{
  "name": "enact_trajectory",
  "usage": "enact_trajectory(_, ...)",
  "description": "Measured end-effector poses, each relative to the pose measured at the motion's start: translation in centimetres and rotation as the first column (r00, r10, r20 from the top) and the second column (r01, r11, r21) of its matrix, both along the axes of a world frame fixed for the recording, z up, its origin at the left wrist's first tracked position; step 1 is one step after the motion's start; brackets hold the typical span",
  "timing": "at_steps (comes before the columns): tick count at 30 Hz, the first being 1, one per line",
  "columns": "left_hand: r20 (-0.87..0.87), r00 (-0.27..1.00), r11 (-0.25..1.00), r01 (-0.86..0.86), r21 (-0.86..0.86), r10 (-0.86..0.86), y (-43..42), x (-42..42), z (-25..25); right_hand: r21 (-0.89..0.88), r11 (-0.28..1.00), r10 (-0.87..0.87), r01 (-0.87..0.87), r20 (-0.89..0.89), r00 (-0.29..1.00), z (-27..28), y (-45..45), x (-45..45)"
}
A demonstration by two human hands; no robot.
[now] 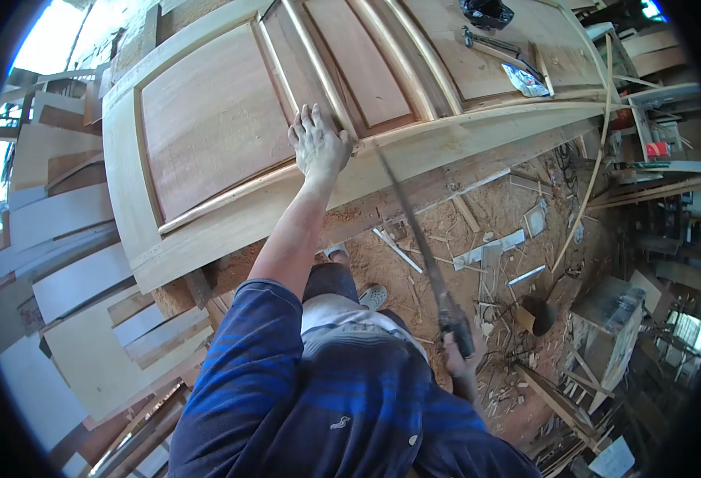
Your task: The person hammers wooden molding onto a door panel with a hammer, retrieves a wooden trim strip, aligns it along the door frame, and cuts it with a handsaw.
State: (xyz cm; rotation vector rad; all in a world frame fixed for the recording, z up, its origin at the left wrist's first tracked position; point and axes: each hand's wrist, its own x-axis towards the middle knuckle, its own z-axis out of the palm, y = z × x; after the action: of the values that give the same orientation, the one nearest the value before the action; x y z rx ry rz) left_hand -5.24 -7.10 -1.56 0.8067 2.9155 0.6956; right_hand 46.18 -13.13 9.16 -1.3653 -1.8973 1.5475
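Observation:
My left hand (318,145) lies with its fingers spread on the moulding of a wooden panel door (219,119), near its front edge. Down at the lower right, my right hand (460,358) is wrapped round the dark handle of a long handsaw (418,231). The saw's narrow blade points up and to the left, and its tip is by the door's edge, just right of my left hand. Whether the tip touches the wood cannot be made out. Both the blade and my right hand look blurred.
On the door's far right are a hammer (490,40), a black plastic bag (486,13) and a small packet (526,80). Offcuts and sawdust cover the floor (398,279). Boards (71,219) are stacked at the left. A thin curved strip (597,167) leans at the right.

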Motion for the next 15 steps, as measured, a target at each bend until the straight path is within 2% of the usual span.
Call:
enact_trajectory(1, 0.001, 1.0, 0.999, 0.025, 0.023, -0.025, -0.2, -0.2, 0.0, 0.034, 0.998, -0.046, 0.049, -0.1, 0.994, -0.8, 0.4, 0.8)
enact_trajectory(2, -0.113, 0.99, 0.996, 0.082, 0.019, -0.08, -0.5, -0.5, -1.3, 0.09, 0.993, -0.059, 0.071, -0.128, 0.99, -0.5, 1.3, -0.2)
enact_trajectory(3, -0.092, 0.989, 0.993, 0.118, 0.031, -0.115, -0.6, -0.3, -0.7, 0.146, 0.985, -0.07, 0.093, -0.154, 0.986, -0.3, 2.1, -1.2)
enact_trajectory(4, -0.075, 0.986, 0.987, 0.152, 0.042, -0.148, -0.8, -0.1, -0.1, 0.218, 0.972, -0.061, 0.082, -0.1, 0.993, 1.0, 3.9, -4.2)
enact_trajectory(6, -0.048, 0.974, 0.974, 0.223, 0.042, -0.221, -1.1, -0.2, 1.1, 0.428, 0.903, 0.012, 0.038, -0.113, 0.993, 2.7, 7.8, -12.2)
enact_trajectory(7, -0.041, 0.971, 0.971, 0.238, 0.03, -0.236, -1.3, -0.3, 1.5, 0.522, 0.853, 0.087, 0.001, -0.144, 0.986, 1.4, 9.8, -14.7)
enact_trajectory(8, -0.028, 0.966, 0.966, 0.258, 0.013, -0.257, -1.4, -0.3, 1.9, 0.507, 0.862, 0.088, -0.019, -0.114, 0.99, 2.5, 11.2, -18.7)
enact_trajectory(9, -0.016, 0.958, 0.958, 0.285, -0.003, -0.285, -1.2, -0.4, 2.0, 0.68, 0.732, 0.128, 0.035, -0.188, 0.974, -0.4, 13.3, -21.6)
enact_trajectory(11, -0.044, 0.948, 0.949, 0.314, -0.015, -0.314, -0.9, -0.6, 0.4, 0.711, 0.703, 0.187, -0.021, -0.155, 0.97, -2.5, 16.5, -26.7)
enact_trajectory(13, -0.073, 0.946, 0.948, 0.319, 0.019, -0.317, -1.0, -0.8, 0.8, 0.849, 0.525, 0.235, -0.051, -0.088, 0.968, -3.6, 19.1, -31.7)
enact_trajectory(15, -0.05, 0.946, 0.946, 0.322, 0.038, -0.32, -1.2, -0.4, 0.8, 0.834, 0.535, 0.246, -0.138, 0.002, 0.969, -4.5, 20.1, -35.1)
